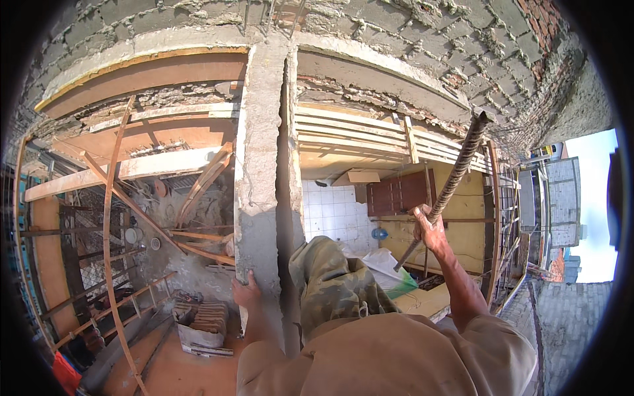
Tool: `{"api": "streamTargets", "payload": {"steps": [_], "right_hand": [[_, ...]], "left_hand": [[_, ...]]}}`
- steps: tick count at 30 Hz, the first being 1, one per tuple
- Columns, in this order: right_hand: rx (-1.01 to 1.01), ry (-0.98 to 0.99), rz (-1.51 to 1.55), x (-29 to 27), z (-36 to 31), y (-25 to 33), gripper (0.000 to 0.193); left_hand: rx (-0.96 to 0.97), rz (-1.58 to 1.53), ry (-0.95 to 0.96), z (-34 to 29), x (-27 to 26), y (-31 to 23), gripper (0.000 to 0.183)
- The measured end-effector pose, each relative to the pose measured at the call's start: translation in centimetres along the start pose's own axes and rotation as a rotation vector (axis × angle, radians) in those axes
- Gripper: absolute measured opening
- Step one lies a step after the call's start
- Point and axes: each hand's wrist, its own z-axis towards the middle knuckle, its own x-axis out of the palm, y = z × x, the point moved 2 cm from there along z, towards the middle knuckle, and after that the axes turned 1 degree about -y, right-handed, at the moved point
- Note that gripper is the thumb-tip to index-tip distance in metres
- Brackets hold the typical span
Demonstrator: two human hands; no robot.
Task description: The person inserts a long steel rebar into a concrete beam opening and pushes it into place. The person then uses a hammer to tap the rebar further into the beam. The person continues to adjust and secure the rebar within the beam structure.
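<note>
My right hand (429, 228) is closed round a long ribbed steel bar (459, 171), held out to my right. The bar slants, its thick dark end up at the far right and its thinner end down beside my knee. At the left edge of a rough grey concrete beam (257, 158), my left hand (247, 292) rests with its fingers apart, touching the beam's side. The beam runs straight away from me, with a dark lengthwise gap along its right side. My bent leg in camouflage trousers (337, 277) is just right of that gap.
Drops open on both sides of the beam. Down left are wooden props (112, 218), stacked reddish tiles (210, 318) and buckets (134, 235). Below right lie a white tiled floor (327, 211), a brown door (399, 191) and timber slats (350, 132). A rough block wall (396, 33) rises ahead.
</note>
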Motion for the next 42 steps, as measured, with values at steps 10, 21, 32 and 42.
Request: {"api": "streamTargets", "payload": {"steps": [10,21,32,42], "right_hand": [[0.067,0.036,-0.089,-2.5,8.4,3.3,0.035],[0.151,-0.008,-0.363,-9.3,18.1,-1.6,0.033],[0.266,0.076,-0.412,-18.4,26.9,-9.4,0.067],[0.18,0.195,-0.438,-22.1,54.0,-16.0,0.048]], "left_hand": [[-0.291,0.017,0.618,2.4,-2.8,-1.6,0.078],[-0.495,0.509,0.888,7.7,-3.9,-7.3,0.076],[-0.096,-0.288,0.256,25.6,-2.2,-28.9,0.056],[-0.101,-0.118,0.604,22.4,12.6,-65.9,0.083]]}}
